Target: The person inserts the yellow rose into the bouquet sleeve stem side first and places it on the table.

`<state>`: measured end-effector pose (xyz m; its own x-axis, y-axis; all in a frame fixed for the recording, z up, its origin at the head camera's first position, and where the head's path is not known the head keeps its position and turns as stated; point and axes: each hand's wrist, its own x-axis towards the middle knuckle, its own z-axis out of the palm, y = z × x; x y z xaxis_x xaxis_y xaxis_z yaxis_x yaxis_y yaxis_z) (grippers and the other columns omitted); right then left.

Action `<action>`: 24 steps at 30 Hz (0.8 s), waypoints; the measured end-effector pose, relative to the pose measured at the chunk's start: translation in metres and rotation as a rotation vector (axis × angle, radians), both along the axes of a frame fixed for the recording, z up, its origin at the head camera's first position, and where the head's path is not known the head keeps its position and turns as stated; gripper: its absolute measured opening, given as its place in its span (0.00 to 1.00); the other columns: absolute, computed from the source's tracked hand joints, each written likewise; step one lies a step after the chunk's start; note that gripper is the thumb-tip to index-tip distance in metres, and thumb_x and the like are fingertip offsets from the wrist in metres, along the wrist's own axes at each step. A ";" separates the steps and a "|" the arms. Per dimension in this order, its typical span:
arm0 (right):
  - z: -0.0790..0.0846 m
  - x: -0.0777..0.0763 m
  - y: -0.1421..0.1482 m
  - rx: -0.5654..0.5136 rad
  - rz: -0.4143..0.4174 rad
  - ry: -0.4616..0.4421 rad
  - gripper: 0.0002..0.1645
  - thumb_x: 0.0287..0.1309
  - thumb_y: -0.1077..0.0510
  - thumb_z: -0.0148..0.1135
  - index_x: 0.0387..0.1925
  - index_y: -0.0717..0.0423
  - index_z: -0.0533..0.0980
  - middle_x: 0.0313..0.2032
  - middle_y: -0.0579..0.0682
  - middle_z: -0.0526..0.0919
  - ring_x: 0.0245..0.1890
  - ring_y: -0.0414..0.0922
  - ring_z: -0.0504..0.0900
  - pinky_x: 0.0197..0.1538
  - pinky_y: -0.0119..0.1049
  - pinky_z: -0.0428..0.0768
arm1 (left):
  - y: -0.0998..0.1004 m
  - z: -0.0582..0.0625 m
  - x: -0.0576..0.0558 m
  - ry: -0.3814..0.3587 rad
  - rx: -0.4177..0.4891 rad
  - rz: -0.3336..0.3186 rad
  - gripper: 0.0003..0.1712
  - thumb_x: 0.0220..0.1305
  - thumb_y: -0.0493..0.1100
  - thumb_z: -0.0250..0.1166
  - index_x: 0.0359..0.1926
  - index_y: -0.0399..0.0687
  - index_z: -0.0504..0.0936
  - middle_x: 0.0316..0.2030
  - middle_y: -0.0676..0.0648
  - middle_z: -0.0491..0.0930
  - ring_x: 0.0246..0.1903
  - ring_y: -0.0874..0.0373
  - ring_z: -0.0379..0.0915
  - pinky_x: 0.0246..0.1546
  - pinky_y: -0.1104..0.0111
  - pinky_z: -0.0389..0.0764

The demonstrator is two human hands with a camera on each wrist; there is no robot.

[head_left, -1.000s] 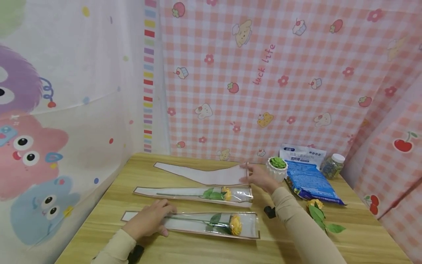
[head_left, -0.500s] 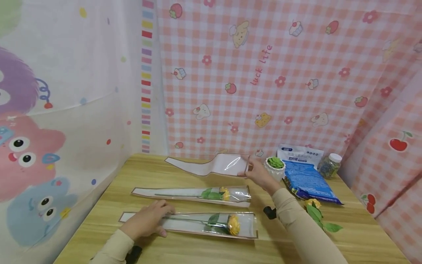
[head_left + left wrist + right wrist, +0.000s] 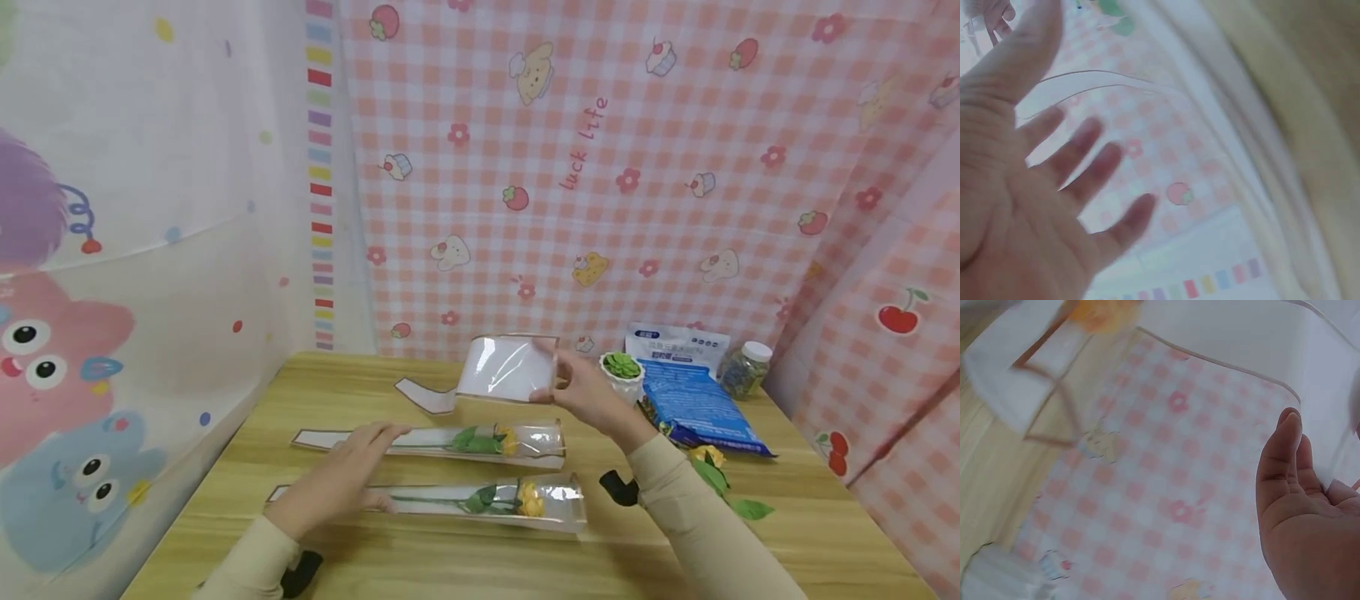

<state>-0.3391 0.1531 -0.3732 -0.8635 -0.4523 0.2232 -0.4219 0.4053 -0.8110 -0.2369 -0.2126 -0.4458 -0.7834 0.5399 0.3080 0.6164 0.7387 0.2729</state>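
My right hand (image 3: 588,387) pinches the wide end of a white, brown-edged flower sleeve (image 3: 498,371), whose upper part is raised while its narrow tail bends down toward the table. In the right wrist view, the fingers and thumb (image 3: 1282,453) close on the sleeve's edge. My left hand (image 3: 341,475) hovers over the narrow ends of two more sleeves, fingers loosely extended; the left wrist view shows an empty palm (image 3: 1029,206). A yellow rose (image 3: 507,440) with green leaves lies in the middle sleeve (image 3: 431,437), another yellow rose (image 3: 530,500) in the front one (image 3: 561,500).
On the right stand a white pot with a green succulent (image 3: 622,367), a blue-and-white bag (image 3: 697,400) and a white-capped jar (image 3: 745,371). An unwrapped yellow rose (image 3: 708,458) lies in front of the bag, partly behind the right sleeve. Patterned cloths (image 3: 465,217) hang behind the wooden table (image 3: 420,567).
My right hand has lifted the far sleeve's wide end, and its tail has slid right. My left hand has come up off the front sleeve and moved slightly forward. The view has shifted a little.
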 end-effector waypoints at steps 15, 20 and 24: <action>0.022 0.048 -0.007 -0.167 0.320 -0.073 0.57 0.52 0.50 0.75 0.77 0.61 0.56 0.50 0.63 0.82 0.45 0.49 0.85 0.47 0.43 0.85 | 0.044 0.030 -0.028 0.007 0.435 -0.047 0.75 0.46 0.37 0.83 0.79 0.52 0.34 0.71 0.38 0.63 0.68 0.36 0.62 0.63 0.40 0.69; 0.022 0.050 0.009 -0.262 0.365 -0.178 0.59 0.53 0.55 0.77 0.76 0.67 0.53 0.57 0.68 0.77 0.47 0.49 0.85 0.46 0.43 0.86 | 0.044 0.024 -0.031 0.033 0.373 -0.075 0.63 0.48 0.33 0.76 0.76 0.47 0.43 0.64 0.40 0.65 0.61 0.42 0.64 0.60 0.36 0.66; 0.022 0.052 0.017 -0.298 0.405 -0.184 0.60 0.51 0.59 0.79 0.79 0.59 0.53 0.65 0.71 0.67 0.52 0.53 0.81 0.49 0.46 0.85 | 0.050 0.022 -0.033 -0.010 0.344 -0.124 0.63 0.52 0.40 0.76 0.77 0.50 0.41 0.75 0.38 0.51 0.73 0.40 0.50 0.65 0.32 0.56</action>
<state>-0.2869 0.1703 -0.3509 -0.6698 -0.6976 0.2545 -0.3367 -0.0202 -0.9414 -0.2697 -0.1626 -0.4237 -0.7222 0.4970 0.4811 0.6917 0.5220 0.4990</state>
